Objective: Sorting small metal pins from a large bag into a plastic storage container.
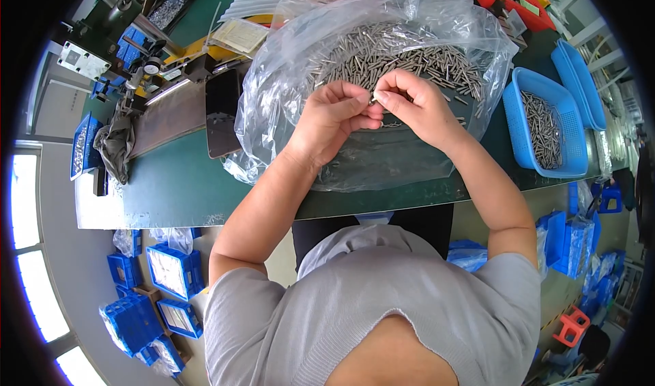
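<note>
Both hands meet over the near side of a clear plastic bag spread on the green table. My left hand is closed, its thumb and forefinger pinching a small metal part. From the other side my right hand pinches at that same part; fingers cover most of it, so its exact kind is hard to make out. Just beyond the hands, a wide heap of short metal pins lies on the plastic. A few loose pins are scattered close to my right hand.
At right stands a blue basket of metal pins, beside another blue basket. A dark phone-like slab lies left of the bag. Further left is a metal fixture with a gauge. Red trays sit at the back right.
</note>
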`<action>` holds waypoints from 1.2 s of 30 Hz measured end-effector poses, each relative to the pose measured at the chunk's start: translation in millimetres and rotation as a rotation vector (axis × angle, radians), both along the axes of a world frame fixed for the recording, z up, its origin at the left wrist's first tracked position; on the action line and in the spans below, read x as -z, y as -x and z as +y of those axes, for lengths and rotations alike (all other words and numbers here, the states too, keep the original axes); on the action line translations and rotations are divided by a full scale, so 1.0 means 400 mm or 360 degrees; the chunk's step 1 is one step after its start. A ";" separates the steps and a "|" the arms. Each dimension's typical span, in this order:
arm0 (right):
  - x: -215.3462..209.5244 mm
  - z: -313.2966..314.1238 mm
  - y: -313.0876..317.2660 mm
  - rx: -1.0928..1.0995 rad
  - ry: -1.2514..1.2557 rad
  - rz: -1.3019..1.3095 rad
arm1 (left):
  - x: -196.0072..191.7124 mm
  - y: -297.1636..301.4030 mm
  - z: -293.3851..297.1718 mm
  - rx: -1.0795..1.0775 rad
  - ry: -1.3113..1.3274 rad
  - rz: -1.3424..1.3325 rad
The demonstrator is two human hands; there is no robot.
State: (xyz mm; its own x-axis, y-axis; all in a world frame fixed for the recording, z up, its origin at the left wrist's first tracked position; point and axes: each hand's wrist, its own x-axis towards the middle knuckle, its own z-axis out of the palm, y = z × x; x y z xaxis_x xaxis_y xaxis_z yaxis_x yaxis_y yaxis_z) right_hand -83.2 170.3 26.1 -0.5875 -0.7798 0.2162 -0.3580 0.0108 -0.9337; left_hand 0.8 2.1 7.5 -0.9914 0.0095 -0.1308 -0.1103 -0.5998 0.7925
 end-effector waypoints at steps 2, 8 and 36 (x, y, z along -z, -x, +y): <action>0.019 -0.007 0.009 -0.0001 0.0050 -0.0055 | -0.001 0.000 0.003 0.0003 0.0001 0.0014; 0.007 -0.007 0.003 -0.0045 0.0018 -0.0675 | 0.001 0.005 0.007 -0.0017 -0.0012 0.0014; 0.042 0.003 0.052 0.0216 -0.0228 0.0467 | -0.001 0.008 -0.005 -0.0181 0.0068 -0.0015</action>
State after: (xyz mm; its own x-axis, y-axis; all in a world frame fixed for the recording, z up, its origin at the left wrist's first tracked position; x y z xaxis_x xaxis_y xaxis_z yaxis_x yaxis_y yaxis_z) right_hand -103.8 171.3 9.1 -0.6170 -0.7334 0.2852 -0.5972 0.2004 -0.7766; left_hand -2.2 0.1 7.7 -0.9845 -0.1089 -0.1378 -0.0508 -0.5744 0.8170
